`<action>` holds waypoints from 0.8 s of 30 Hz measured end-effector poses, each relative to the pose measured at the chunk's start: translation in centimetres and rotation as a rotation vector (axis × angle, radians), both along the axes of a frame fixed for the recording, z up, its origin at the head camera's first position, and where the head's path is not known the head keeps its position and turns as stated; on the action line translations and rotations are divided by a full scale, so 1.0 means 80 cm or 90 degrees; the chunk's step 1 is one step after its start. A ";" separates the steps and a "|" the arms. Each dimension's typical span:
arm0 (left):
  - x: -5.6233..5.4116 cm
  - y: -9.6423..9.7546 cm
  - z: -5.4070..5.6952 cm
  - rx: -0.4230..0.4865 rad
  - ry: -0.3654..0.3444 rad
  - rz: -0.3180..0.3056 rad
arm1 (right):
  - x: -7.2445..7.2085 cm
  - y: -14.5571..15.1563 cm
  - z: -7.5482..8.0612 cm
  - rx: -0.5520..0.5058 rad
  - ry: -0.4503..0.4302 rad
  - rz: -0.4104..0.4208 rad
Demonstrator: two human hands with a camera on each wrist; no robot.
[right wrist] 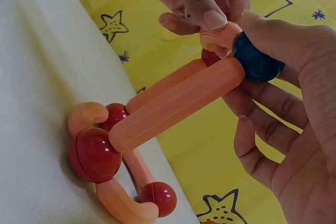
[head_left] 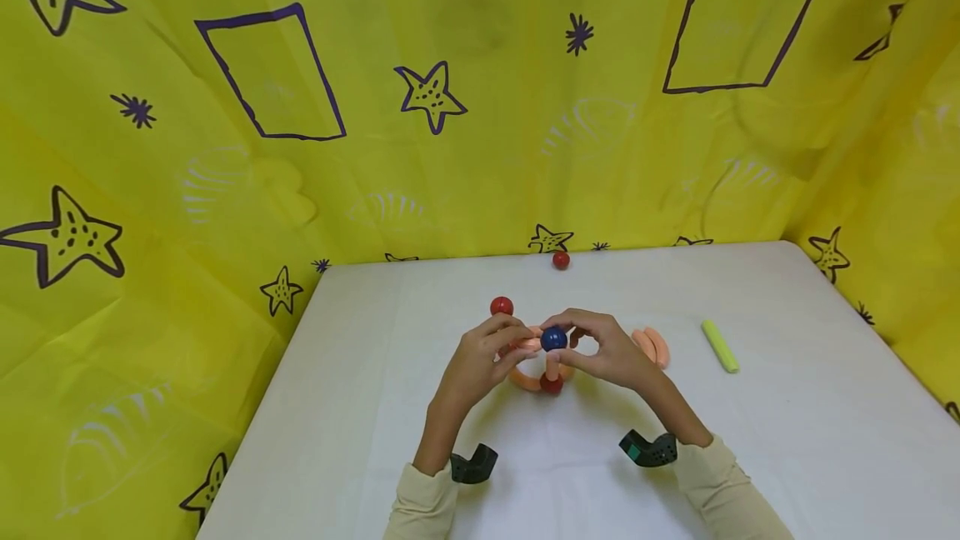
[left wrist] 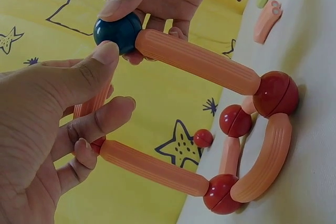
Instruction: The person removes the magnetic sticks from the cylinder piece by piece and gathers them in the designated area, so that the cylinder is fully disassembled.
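Note:
My left hand [head_left: 483, 357] pinches a short curved orange piece [right wrist: 220, 36] between thumb and fingers, its thumb tip right at a blue ball [left wrist: 118, 32]. My right hand [head_left: 611, 352] grips that blue ball with thumb and fingers. From the ball, a straight ribbed orange rod [left wrist: 199, 61] runs down to a red ball [left wrist: 275, 94] of the base. A second upright orange rod [left wrist: 155, 169] stands beside it, its top red ball partly hidden by my left fingers. Curved orange pieces [left wrist: 268, 158] and red balls form the base on the table.
Right of the hands, two curved orange pieces [head_left: 651, 347] and a yellow-green stick [head_left: 720, 346] lie on the white table [head_left: 360, 440]. A loose red ball [head_left: 561, 260] sits at the back edge. Yellow patterned cloth [head_left: 480, 173] hangs behind and at both sides.

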State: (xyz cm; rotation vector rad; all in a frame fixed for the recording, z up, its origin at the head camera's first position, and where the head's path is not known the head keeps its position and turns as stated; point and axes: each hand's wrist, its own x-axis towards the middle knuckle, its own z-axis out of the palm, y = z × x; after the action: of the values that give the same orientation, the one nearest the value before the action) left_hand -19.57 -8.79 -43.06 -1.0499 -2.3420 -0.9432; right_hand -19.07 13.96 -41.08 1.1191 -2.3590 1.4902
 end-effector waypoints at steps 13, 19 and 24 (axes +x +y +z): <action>-0.001 -0.004 -0.001 -0.008 -0.001 -0.030 | -0.002 0.003 -0.002 -0.004 0.000 -0.011; 0.001 -0.004 -0.001 -0.010 0.018 -0.043 | -0.001 0.004 -0.001 -0.002 -0.010 -0.010; 0.000 -0.004 -0.002 -0.037 0.043 -0.027 | -0.001 0.004 -0.001 -0.002 -0.031 -0.016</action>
State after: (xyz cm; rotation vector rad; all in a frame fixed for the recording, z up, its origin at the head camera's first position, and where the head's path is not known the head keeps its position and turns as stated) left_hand -19.57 -9.10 -43.20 -1.1406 -2.3130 -0.8447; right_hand -19.13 14.26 -41.18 1.0612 -2.3917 1.5297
